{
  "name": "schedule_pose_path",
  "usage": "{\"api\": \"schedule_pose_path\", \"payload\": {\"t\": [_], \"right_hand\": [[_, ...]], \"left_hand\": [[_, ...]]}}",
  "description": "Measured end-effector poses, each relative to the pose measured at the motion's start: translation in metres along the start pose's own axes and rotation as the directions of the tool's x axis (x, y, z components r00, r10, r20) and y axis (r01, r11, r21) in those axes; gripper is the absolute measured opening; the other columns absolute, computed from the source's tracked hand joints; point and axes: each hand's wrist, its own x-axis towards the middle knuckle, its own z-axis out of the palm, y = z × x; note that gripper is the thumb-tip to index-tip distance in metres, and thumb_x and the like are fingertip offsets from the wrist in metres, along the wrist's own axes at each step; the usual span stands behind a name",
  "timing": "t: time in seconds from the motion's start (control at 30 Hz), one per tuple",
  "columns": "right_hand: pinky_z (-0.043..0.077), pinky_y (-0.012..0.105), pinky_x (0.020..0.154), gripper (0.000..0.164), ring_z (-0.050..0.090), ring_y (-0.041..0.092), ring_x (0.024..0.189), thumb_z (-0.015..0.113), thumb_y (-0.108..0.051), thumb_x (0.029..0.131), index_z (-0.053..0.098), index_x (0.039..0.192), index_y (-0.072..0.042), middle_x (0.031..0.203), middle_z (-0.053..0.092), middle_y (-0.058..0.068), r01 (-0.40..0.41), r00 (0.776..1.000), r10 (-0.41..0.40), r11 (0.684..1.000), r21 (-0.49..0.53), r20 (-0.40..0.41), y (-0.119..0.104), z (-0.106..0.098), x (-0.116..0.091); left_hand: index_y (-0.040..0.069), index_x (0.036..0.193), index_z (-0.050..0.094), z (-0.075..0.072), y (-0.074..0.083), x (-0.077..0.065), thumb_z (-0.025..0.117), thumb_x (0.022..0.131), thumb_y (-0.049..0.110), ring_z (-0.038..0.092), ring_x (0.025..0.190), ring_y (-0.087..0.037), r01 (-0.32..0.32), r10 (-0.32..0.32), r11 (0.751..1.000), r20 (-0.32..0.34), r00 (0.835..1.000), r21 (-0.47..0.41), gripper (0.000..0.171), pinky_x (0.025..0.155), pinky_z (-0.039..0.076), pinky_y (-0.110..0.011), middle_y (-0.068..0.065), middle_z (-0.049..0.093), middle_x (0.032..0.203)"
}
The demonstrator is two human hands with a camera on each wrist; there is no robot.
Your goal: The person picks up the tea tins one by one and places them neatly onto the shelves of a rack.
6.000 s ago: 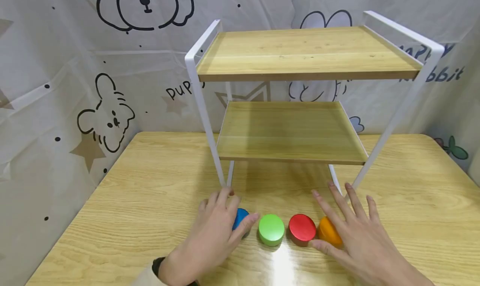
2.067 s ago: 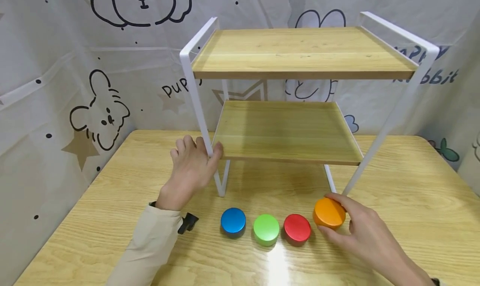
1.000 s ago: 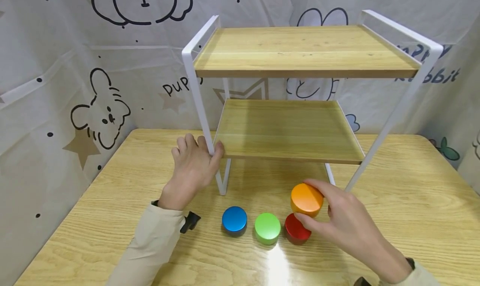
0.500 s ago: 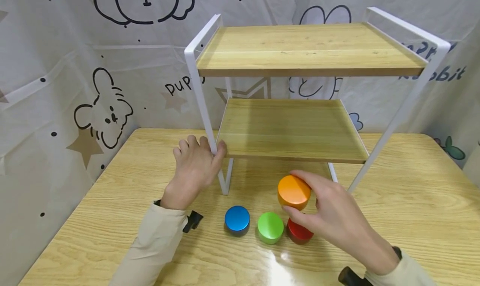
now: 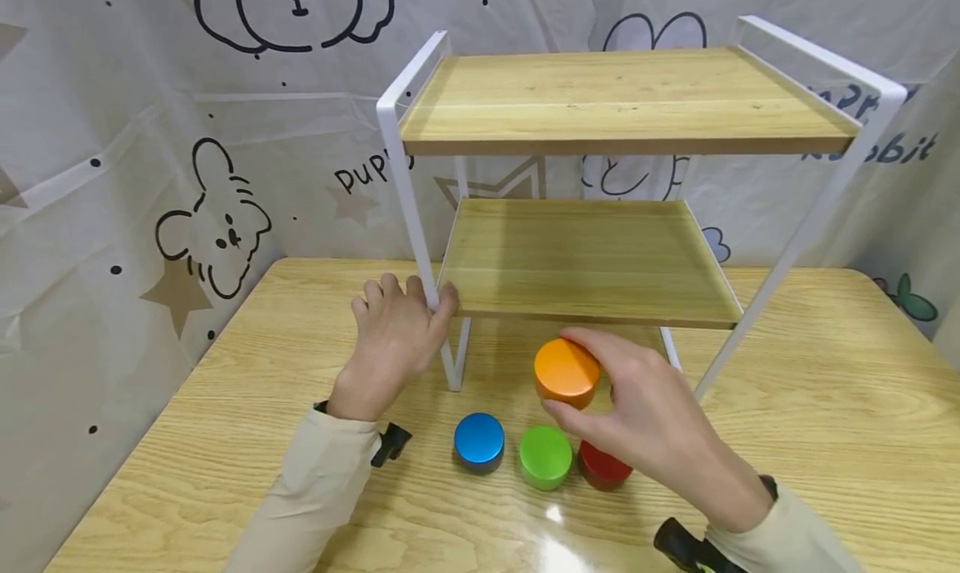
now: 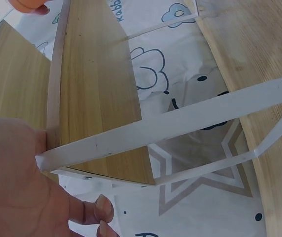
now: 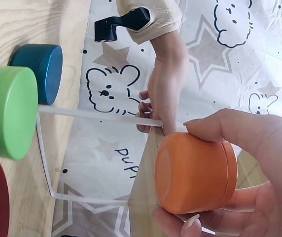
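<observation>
- Orange tin (image 5: pixel 566 371) — lifted clear of the table (image 5: pixel 225 406), hanging in front of the rack's lower shelf (image 5: pixel 585 260).
- White-framed rack (image 5: pixel 408 189) stands on the table; the left hand (image 5: pixel 396 339) grips its front left post beside the lower shelf.
- Right hand (image 5: pixel 637 410) curls around the orange tin, thumb beneath.
- Blue tin (image 5: pixel 479 439), green tin (image 5: pixel 545 456) and red tin (image 5: pixel 603 469) sit in a row on the table — below the raised one.

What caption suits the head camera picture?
Right hand lifts an orange tin while left hand steadies the white rack.
</observation>
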Motion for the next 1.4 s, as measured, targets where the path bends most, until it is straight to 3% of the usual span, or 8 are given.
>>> {"api": "schedule_pose_path", "payload": {"t": [0.7,1.0,1.17,1.4], "right_hand": [[0.053,0.031,0.069,0.056,0.064,0.018,0.082,0.082,-0.03,0.075,0.063,0.119,0.0,0.103,0.069,0.008,0.085,0.996,-0.086,0.995,0.055,0.004,-0.023,0.012,0.038],[0.053,0.032,0.068,0.053,0.064,0.019,0.08,0.081,-0.026,0.076,0.063,0.118,0.002,0.101,0.069,0.01,0.116,0.993,-0.114,0.987,0.113,-0.023,-0.022,0.013,0.063],[0.05,0.031,0.063,0.048,0.062,0.02,0.074,0.081,-0.025,0.076,0.064,0.113,0.002,0.095,0.069,0.01,0.136,0.99,-0.132,0.987,0.089,-0.048,-0.02,0.016,0.078],[0.048,0.031,0.061,0.048,0.061,0.021,0.07,0.08,-0.025,0.077,0.065,0.113,0.002,0.094,0.069,0.011,0.107,0.994,-0.106,0.99,0.088,-0.022,-0.017,0.021,0.091]], "left_hand": [[0.001,0.083,0.05,0.001,0.0,0.0,0.023,0.1,0.044,0.037,0.082,-0.037,0.007,-0.008,1.0,-0.038,0.999,-0.006,0.053,0.072,0.028,-0.046,-0.018,0.043,0.085],[0.001,0.085,0.051,0.002,0.0,-0.001,0.022,0.101,0.044,0.038,0.083,-0.037,0.007,-0.007,1.0,-0.021,1.0,0.008,0.055,0.072,0.03,-0.046,-0.018,0.043,0.085],[0.0,0.088,0.052,0.001,0.001,0.0,0.02,0.101,0.044,0.038,0.085,-0.038,-0.003,0.003,1.0,0.002,1.0,0.013,0.057,0.072,0.029,-0.045,-0.018,0.044,0.086],[-0.001,0.089,0.053,0.002,0.001,0.001,0.02,0.101,0.044,0.038,0.085,-0.037,-0.004,0.004,1.0,0.001,1.0,0.011,0.056,0.071,0.028,-0.044,-0.018,0.044,0.086]]}}
